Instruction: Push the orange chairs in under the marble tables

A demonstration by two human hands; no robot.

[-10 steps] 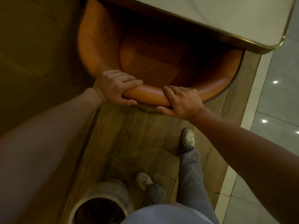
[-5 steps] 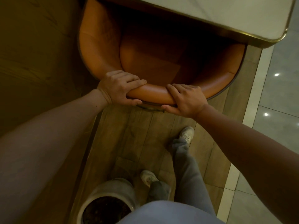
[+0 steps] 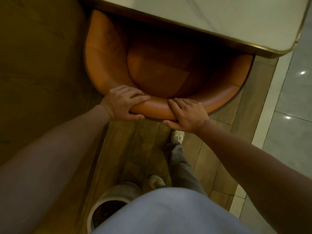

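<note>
**Grip, left.** Left hand (image 3: pixel 124 103) clamped on the padded top roll of the orange chair (image 3: pixel 157 108): fingers curled over the roll toward the seat, thumb tucked under its outer edge.

**Grip, right.** Right hand (image 3: pixel 187 114) clamped on the same roll, just beside the left, with a short bare stretch of leather between them. Its fingers lie over the top and the thumb sits beneath.

**Chair.** Tub-shaped, with a curved back. The seat cushion (image 3: pixel 160 78) lies largely in shadow, its front part under the worktop (image 3: pixel 219 17); the back curve stands out from the worktop's edge toward the person.

**Edges and room.** The worktop is pale marble with brass trim (image 3: pixel 270 52) and a rounded corner at the right. The chair's left flank runs close along dark wood panelling (image 3: pixel 42 65) (wall or raised platform, cannot tell). A strip of floor lies open beside the right flank.

**Container.** A round grey pot (image 3: pixel 118 191) stands behind the chair, near the person's left shoe (image 3: pixel 156 181). It holds dark fill (image 3: pixel 106 213) that looks like soil and is partly hidden by a light blue shirt (image 3: pixel 168 213).

**Surface, room.** Wooden floor (image 3: pixel 128 142) in planks lies underfoot, with the right shoe (image 3: pixel 177 135) stepped forward near the chair back. A pale border strip separates it from glossy grey tiles (image 3: pixel 290 141) at the right, which carry small light reflections.
</note>
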